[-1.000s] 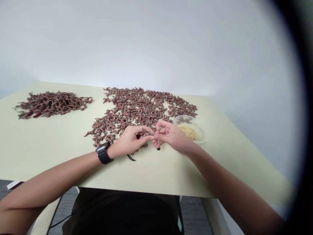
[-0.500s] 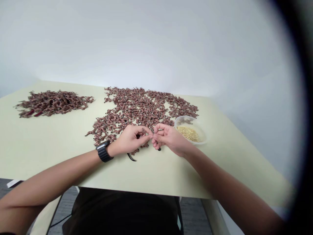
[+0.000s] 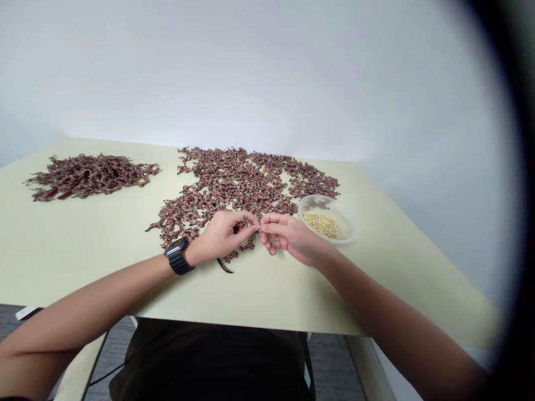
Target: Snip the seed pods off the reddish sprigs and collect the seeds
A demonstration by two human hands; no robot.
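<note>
Free tabletop (image 3: 405,239) right of bowl (image 3: 344,221)

Left hand (image 3: 223,235) pinches; right hand (image 3: 295,236) pinches just beside it.

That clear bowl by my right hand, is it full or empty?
In between: the bowl holds small golden bits, and its bare wall shows above them. How deep they lie, I cannot tell.

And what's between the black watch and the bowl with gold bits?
In the head view, the left hand and right hand lie between the watch and the bowl, tips close together. Anything pinched there is too small to tell.
</note>
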